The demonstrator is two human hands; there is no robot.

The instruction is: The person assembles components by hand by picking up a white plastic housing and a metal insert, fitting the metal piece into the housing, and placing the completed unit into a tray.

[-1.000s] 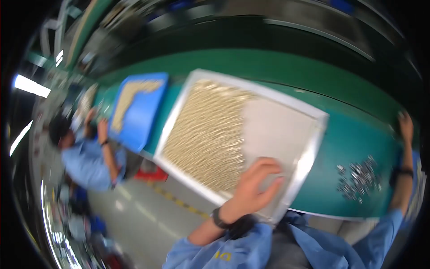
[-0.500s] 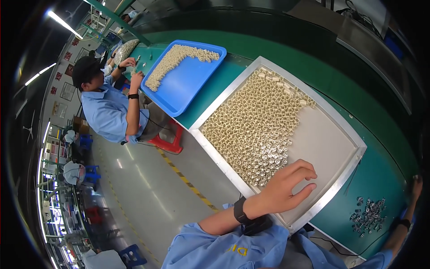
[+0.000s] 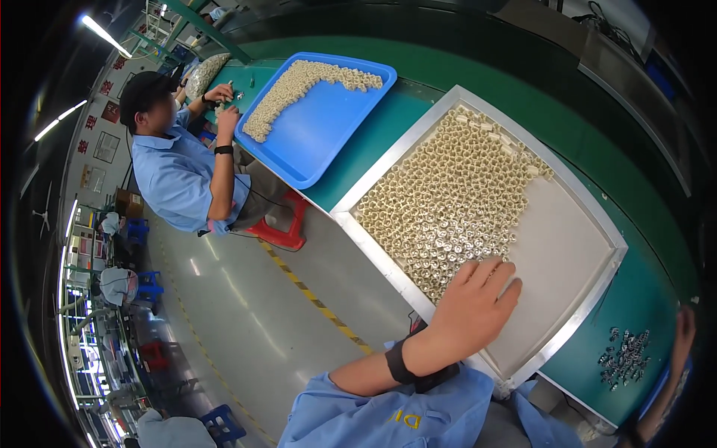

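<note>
My left hand, with a black band at the wrist, reaches over the near edge of a metal-framed tray. Its fingers are spread and bent downward at the border of many small cream ring-shaped parts; nothing shows in its grasp. Shiny metal pieces sit in the parts closest to these fingers. At the far right rim of the picture is my right hand, dim and smeared, so its fingers cannot be read. A loose pile of small dark metal pieces lies on the green table between that hand and the tray.
A blue tray with cream parts along its far and left sides stands left of the metal-framed one. Beyond it a co-worker in a blue shirt handles small pieces, beside a red stool. A green ledge runs behind the trays.
My left hand has turned its fingers down and toward the cream parts. My right hand appears lower at the rim. The whole view has shifted slightly, moving the trays right in the picture.
</note>
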